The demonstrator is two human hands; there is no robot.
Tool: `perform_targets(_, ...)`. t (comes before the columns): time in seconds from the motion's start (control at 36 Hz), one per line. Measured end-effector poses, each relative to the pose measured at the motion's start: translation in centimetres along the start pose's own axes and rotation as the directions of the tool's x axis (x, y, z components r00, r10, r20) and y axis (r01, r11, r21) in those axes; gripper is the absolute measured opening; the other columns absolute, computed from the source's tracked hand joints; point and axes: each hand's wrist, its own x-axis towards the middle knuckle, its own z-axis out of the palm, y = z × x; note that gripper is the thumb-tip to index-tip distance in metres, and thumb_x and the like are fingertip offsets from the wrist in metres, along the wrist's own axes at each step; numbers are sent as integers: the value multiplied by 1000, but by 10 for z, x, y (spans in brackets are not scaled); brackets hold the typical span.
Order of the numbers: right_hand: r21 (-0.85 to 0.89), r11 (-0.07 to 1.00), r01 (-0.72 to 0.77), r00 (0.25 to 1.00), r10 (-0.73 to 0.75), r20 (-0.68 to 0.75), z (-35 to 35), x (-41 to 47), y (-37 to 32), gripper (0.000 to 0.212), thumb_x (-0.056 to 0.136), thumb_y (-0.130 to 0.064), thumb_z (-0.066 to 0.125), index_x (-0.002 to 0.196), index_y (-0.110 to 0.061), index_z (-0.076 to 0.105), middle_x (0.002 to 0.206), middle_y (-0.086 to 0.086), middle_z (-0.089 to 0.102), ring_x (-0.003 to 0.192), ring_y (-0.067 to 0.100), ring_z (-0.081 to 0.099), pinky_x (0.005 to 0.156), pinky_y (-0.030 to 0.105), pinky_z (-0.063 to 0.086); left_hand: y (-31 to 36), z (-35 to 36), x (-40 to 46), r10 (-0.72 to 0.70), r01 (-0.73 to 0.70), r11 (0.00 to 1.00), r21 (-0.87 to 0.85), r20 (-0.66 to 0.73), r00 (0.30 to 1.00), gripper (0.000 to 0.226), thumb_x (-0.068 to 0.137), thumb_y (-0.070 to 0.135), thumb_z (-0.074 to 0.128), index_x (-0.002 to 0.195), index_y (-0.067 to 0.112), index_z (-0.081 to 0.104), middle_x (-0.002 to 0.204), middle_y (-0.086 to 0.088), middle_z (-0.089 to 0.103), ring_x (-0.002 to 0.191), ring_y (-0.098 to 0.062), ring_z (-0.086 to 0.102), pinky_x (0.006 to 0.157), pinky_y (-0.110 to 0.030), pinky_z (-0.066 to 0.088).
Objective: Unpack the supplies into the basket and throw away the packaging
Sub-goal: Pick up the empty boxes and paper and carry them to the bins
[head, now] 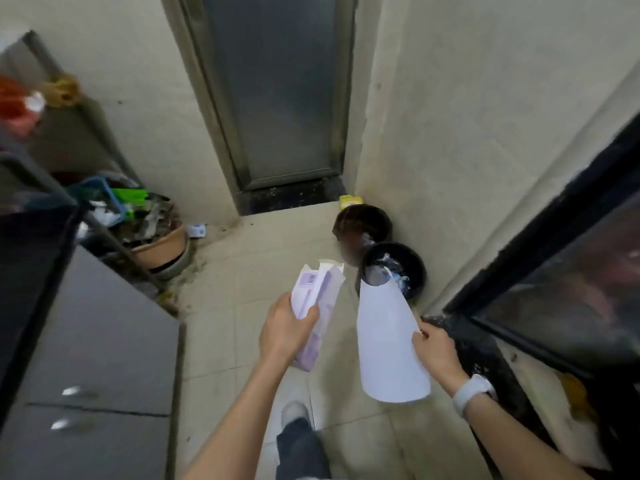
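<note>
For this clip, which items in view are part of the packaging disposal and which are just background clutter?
In use:
- left hand gripping the purple-and-white package
- right hand holding the white sheet
- nearer black bin, partly behind the sheet
- farther black bin

Lying about:
- blue basket of odds and ends
- tan bowl
- yellow item by the door
- grey cabinet

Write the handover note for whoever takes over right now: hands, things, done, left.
Left hand: holds an opened purple-and-white package.
Right hand: pinches the edge of a white sheet, its far tip over the nearer black bin.
A second black bin stands just behind, by the wall.
Done: packaging carried to the bins.
Left: drop both pieces in. The basket is not identifiable here.
</note>
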Motion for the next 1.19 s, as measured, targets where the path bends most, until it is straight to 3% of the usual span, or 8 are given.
perform_targets(0.22,64,980,-188,976,194,-104,-31,119,12,35,85,-3,42,54,-18,43,62,6,50,65,26,48,59,32,36,71,96,133,78,-118,973,197,201,977,44,80,52,52,107,18,54,103,-5,64,76,-21,55,63,-28,41)
perform_targets(0.42,61,944,-323,936,328,-127,-9,290,19,41,86,2,42,48,-14,39,54,-1,45,59,22,47,53,25,33,101,205,292,24,-162,927,339,376,926,55,85,55,45,127,20,44,117,-10,58,99,-29,58,83,-35,47)
perform_targets(0.53,-9,913,-407,911,405,-77,18,396,40,22,88,-2,42,73,2,59,81,12,60,76,25,53,66,24,37,98,278,375,0,-194,896,399,436,900,54,87,54,43,132,25,38,115,-10,54,101,-29,56,79,-34,44)
perform_targets(0.69,-180,907,-382,924,382,-36,67,519,97,42,89,1,41,50,-15,34,64,6,52,62,21,50,64,24,37,61,391,458,-60,-208,850,485,480,875,51,86,58,39,126,27,41,115,-11,51,107,-33,54,89,-41,44)
perform_targets(0.83,-330,908,-259,955,293,56,117,601,146,24,93,-9,39,99,0,60,104,19,66,83,25,59,67,26,40,7,491,502,-29,-257,834,488,504,863,51,89,50,42,133,24,38,122,-13,46,109,-34,50,89,-43,44)
perform_targets(0.92,-494,854,-163,966,241,97,150,637,175,38,95,-14,36,132,-9,40,118,16,59,99,30,60,74,31,46,-22,542,520,10,-303,810,502,504,863,53,91,49,41,137,24,31,128,-13,42,114,-33,45,91,-45,41)
perform_targets(1.06,-613,784,-101,943,272,193,197,664,215,50,99,-22,30,146,-15,15,149,12,31,129,30,41,97,41,41,-55,596,536,24,-346,752,561,501,865,51,95,47,35,139,23,25,135,-14,35,120,-33,37,95,-46,35)
perform_targets(1.19,-395,901,-179,866,334,372,204,678,234,55,101,-31,22,148,-15,-2,158,9,6,144,29,13,117,39,19,-66,614,543,-9,-427,709,562,612,790,58,98,46,26,147,20,9,154,-15,12,137,-34,19,106,-50,24)
